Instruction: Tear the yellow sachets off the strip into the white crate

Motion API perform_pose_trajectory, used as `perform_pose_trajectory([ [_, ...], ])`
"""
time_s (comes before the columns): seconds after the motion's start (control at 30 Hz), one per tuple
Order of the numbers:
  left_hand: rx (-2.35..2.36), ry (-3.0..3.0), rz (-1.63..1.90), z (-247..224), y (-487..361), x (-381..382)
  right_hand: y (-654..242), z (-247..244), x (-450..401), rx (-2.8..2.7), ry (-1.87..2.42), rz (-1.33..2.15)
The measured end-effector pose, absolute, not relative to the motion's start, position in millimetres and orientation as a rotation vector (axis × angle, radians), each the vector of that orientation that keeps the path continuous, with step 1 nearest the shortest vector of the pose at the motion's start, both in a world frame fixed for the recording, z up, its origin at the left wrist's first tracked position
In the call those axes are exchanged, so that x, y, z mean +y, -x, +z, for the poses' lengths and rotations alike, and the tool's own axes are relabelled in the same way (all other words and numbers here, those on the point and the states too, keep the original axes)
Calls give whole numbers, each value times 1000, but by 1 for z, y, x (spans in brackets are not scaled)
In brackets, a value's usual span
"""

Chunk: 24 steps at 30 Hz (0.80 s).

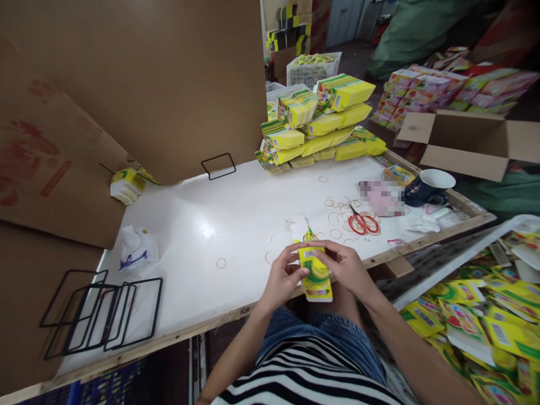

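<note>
Both hands grip a small yellow and green printed carton (315, 275) at the table's front edge. My left hand (283, 277) pinches its left side, the thumb on the front panel. My right hand (343, 264) holds the upper right part, fingers along the top fold. A white flap stands up behind the carton, over the table. Whether anything is inside the carton cannot be seen. To the right of the hands lie red-handled scissors (363, 223) among several loose rubber bands (336, 233).
Stacked bundles of yellow cartons (324, 124) stand at the table's back. Black wire frames (105, 315) and a tissue pack (138, 249) are at left. A dark mug (426, 191) stands at right. Beside the table, a bin (422, 284) holds loose cartons; an open cardboard box (464, 157) sits beyond.
</note>
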State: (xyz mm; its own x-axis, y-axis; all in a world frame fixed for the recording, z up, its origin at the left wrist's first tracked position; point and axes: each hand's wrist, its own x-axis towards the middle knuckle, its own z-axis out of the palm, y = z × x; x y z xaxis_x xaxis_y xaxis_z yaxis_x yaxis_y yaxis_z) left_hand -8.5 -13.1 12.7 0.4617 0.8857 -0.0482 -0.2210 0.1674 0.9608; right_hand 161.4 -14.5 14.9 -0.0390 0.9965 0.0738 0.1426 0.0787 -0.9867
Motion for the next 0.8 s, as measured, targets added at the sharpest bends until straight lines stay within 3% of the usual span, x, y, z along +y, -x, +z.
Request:
perform_pose_trajectory([
  [0.13, 842, -1388, 848, -5, -7, -9, -222, 17, -38, -1632, 1541, 848],
  [0.3, 1201, -1835, 665, -33, -4, 3, -306, 6, -61, -1837, 2013, 31],
  [0.57, 1195, -1918, 543, -44, -6, -4, -179, -55, 15, -1644, 2064, 473],
  [0.8, 1182, -1943, 511, -45, 2, -5, -173, -64, 14, -1544, 2003, 495],
])
